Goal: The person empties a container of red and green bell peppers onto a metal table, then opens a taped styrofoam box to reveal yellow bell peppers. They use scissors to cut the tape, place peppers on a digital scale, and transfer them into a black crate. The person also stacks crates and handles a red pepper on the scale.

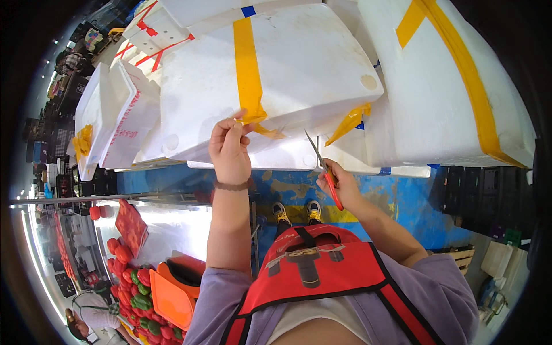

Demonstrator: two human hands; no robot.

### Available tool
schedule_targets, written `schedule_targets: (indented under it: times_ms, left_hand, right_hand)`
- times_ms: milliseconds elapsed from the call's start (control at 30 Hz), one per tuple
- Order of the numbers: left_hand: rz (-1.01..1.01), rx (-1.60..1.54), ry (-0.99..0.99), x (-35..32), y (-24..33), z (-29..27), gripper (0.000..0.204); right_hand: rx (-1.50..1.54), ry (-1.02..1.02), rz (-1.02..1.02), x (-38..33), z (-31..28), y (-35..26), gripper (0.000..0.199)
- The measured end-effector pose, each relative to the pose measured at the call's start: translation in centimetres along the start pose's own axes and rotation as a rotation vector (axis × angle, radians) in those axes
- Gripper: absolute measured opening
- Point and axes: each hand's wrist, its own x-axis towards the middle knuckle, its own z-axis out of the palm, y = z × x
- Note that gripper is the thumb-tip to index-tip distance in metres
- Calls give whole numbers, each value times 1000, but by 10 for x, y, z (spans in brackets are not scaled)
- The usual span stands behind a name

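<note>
A large white foam box (305,57) lies in front of me, with a strip of yellow tape (247,63) running across its top. My left hand (231,144) pinches the loose end of that tape at the box's near edge. A torn bit of the tape hangs beside my fingers. In my right hand (339,183) is a pair of scissors (330,181) with red handles, its blades pointing up toward the box. The blades are a little apart and do not touch the tape. Another loose yellow tape flap (349,123) hangs to the right of the blades.
At right stands another big foam box (454,86) with yellow tape. More foam boxes (115,121) lean at left. Red and green peppers (138,287) fill a counter below left, beside an orange bin (172,296). Black crates (489,198) stand at right on the blue floor (397,201).
</note>
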Motion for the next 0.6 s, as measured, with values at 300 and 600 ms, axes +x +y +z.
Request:
schedule_targets:
  times_ms: [300, 600]
  left_hand:
    - [168, -104, -170, 63, 71, -49, 7]
    - [460, -49, 589, 184, 141, -117, 12]
  right_hand:
    - [-273, -45, -268, 21, -28, -62, 51]
    - [-184, -86, -170, 10, -37, -77, 53]
